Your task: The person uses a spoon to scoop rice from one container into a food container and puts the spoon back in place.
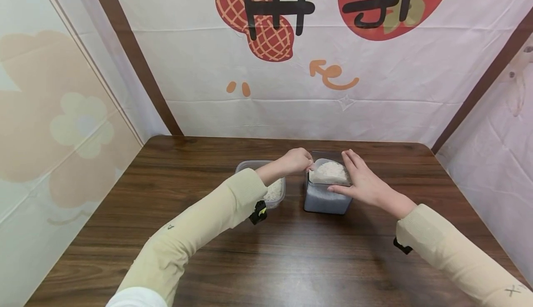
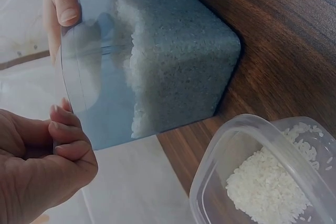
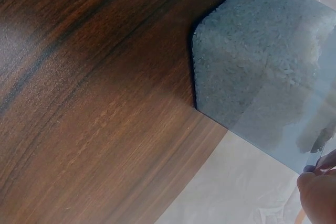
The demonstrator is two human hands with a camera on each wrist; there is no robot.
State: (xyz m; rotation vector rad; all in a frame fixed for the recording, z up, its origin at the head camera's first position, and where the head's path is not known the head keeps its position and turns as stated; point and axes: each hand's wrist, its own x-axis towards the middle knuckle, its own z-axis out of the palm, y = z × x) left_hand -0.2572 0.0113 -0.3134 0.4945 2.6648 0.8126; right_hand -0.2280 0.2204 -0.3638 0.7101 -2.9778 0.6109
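A blue-tinted clear container [image 1: 326, 199] stands upright on the table with white rice [image 1: 333, 170] inside. My left hand [image 1: 296, 161] is at its left rim, fingers curled in a pinch on what looks like a clear scoop, whose handle they mostly hide. A pale curved edge [image 1: 321, 161] shows inside the container beside these fingertips. My right hand [image 1: 366, 182] holds the container at the right, its thumb on the front rim and fingers along the right side. To the left, partly behind my left forearm, sits a clear plastic box [image 2: 210, 182] with a smaller heap of rice [image 2: 268, 187].
The dark wood-grain table [image 1: 291, 256] spreads out in front of both containers. A printed white cloth [image 1: 283, 112] hangs behind the table's far edge, with more cloth at both sides. Black straps [image 1: 258, 212] sit at both wrists.
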